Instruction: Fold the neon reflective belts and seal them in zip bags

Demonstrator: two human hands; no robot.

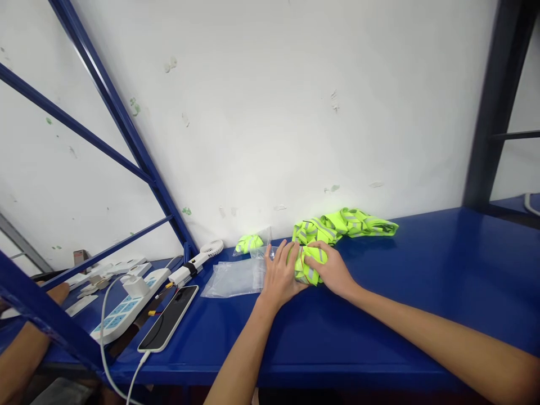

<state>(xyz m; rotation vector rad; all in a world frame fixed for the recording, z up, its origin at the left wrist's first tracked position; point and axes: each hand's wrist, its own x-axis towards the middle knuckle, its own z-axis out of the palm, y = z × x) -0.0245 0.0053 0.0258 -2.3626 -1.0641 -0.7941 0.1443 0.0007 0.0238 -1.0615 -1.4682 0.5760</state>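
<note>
A bundled fluorescent yellow reflective vest (310,274) with grey stripes rests on the blue tabletop between both hands. My left hand (282,275) holds its left side, fingers extended along it and thumb low near its front edge. From the right, my right hand (331,271) grips the bundle with bent fingers over its top. Clear plastic bags (234,279) lie flat just left of my left hand, partly covered by it. Behind the hands, more crumpled yellow reflective material (350,223) stretches along the wall. A small yellow bundle in a clear bag (250,243) sits behind the flat bags.
A phone (169,318) with a cable, a white handheld fan (197,263) and a power strip (130,306) with plugs occupy the left. A blue metal frame (126,135) rises there. Beyond it, another person's arm (25,349) shows. A white wall (295,112) backs the table.
</note>
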